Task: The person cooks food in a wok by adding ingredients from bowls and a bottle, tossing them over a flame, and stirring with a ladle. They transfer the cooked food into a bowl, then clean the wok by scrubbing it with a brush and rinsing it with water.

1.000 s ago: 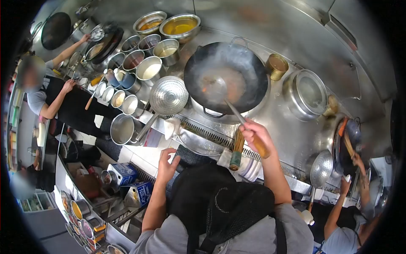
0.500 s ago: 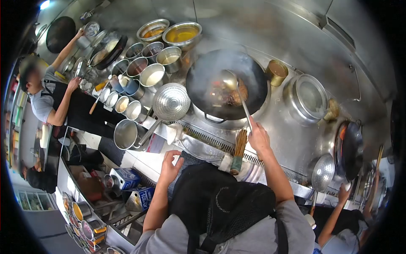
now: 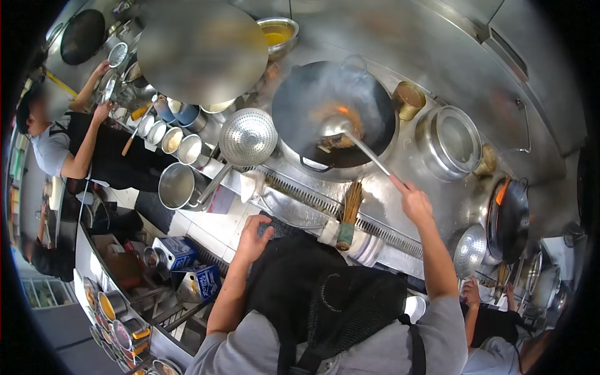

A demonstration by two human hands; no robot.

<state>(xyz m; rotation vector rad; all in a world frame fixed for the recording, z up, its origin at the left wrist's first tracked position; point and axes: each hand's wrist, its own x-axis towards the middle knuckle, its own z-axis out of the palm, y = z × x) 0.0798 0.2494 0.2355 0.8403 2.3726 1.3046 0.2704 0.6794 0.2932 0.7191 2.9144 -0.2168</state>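
Note:
The long handle of a metal ladle (image 3: 369, 154) is gripped in my right hand (image 3: 415, 204). Its bowl rests low inside a black wok (image 3: 287, 128), among dark brown food (image 3: 336, 141) with an orange glow behind it. Smoke or steam hangs over the wok and blurs part of the food. My left hand (image 3: 255, 239) hangs near my black apron, fingers loosely curled and thumb apart, with nothing in it. Between my hands, a bamboo wok brush (image 3: 351, 209) stands at the stove's front edge.
Left of the wok, a perforated strainer (image 3: 248, 139) lies across a steel pot (image 3: 180, 186). A tin can (image 3: 409, 100) and stacked steel pots (image 3: 451, 140) stand to the right. Co-workers are at both sides. A grey blurred oval (image 3: 203, 50) hides the containers at upper left.
My right hand has moved right, and the ladle's bowl has dropped lower in the wok onto the food. A grey blurred oval now covers the upper left. My left hand stays near my apron.

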